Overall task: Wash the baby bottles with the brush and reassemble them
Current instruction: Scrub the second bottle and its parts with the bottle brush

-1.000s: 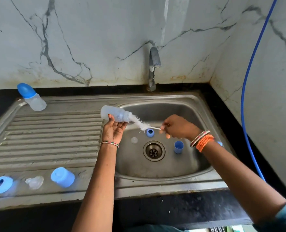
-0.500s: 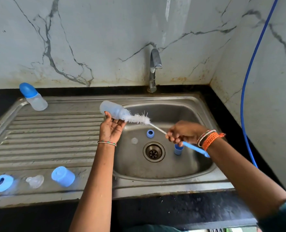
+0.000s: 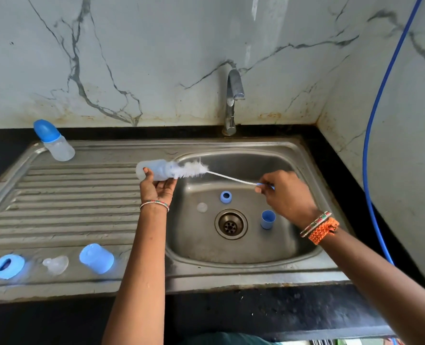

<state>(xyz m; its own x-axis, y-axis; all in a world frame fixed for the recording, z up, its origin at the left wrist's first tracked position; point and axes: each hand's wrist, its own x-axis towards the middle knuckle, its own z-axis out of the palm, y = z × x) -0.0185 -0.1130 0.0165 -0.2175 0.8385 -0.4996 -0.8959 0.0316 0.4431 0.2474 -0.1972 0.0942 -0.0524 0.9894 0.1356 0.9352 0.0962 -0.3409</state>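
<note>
Your left hand (image 3: 156, 188) is cradling the clear plastic baby bottle (image 3: 154, 169) sideways over the steel sink's (image 3: 306, 255) left rim, mouth facing right. Your right hand (image 3: 284, 192) is pinching the white bristled bottle brush (image 3: 194, 169) by its wire stem, in line with the bottle's long axis, bristles partly inside the mouth.
</note>
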